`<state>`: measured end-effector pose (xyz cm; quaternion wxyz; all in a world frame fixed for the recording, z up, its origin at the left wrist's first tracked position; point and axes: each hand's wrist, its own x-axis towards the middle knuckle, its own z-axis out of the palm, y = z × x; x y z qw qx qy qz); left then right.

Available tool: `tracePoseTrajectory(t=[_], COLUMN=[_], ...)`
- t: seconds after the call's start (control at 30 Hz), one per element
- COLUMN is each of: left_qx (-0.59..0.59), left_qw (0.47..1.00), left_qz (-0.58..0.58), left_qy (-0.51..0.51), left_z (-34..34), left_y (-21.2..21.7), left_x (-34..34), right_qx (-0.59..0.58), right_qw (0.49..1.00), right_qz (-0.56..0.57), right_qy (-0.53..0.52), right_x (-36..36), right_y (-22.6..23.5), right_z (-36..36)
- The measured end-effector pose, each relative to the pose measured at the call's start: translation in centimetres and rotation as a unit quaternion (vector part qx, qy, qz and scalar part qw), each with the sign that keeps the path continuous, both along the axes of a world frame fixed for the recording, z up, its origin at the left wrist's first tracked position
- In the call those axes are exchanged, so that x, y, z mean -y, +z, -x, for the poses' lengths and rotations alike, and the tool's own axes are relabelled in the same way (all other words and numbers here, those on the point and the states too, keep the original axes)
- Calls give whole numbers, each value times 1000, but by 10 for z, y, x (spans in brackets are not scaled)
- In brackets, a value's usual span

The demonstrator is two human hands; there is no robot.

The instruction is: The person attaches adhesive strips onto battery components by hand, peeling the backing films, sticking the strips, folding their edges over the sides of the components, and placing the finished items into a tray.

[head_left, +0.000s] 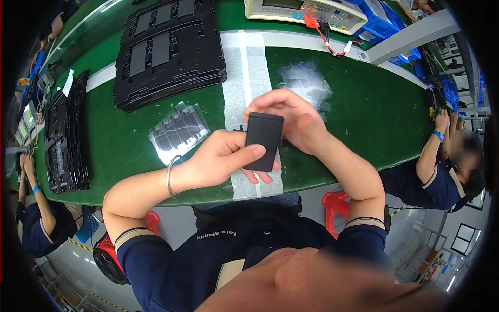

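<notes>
A flat black rectangular block (264,143), perhaps a battery pack, is held over the bench by my left hand (215,158). The left thumb presses on its face, and the other fingers pass beneath it. My right hand (299,125) curves around the block's upper right side, thumb raised away from it. Some right fingertips are hidden behind the block's top edge, so whether they touch it is unclear. A small black piece, maybe a connector, shows at the block's left edge. Under both hands runs a white strip (244,67) across the green bench (364,114).
Stacked black trays (171,73) stand at the back left, with more black trays (67,135) farther left. Clear plastic sheets (179,132) and a pile of clear films (305,86) lie nearby. Behind is a test instrument (306,15) with red and black leads. Co-workers sit on both sides.
</notes>
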<state>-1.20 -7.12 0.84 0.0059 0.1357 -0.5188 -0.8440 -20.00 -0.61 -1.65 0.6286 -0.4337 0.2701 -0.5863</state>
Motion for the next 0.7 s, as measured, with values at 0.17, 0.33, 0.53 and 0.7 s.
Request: tracePoseTrajectory(t=[0.17,0.33,0.53,0.7], left_qx=[1,12,3,6], left_qw=[995,989,986,987], left_qz=[93,141,154,144], left_qy=[45,53,64,69], left_z=[1,5,3,3], left_y=[-6,-10,-9,-15], left_x=[0,2,0,-2], right_qx=[-383,-433,-372,-399], right_qw=[879,851,891,867], right_qz=[177,187,143,178], right_qy=[-223,-232,-218,-237], right_x=[-1,-2,-4,-6], right_y=[12,13,9,4], right_z=[5,7,2,-1])
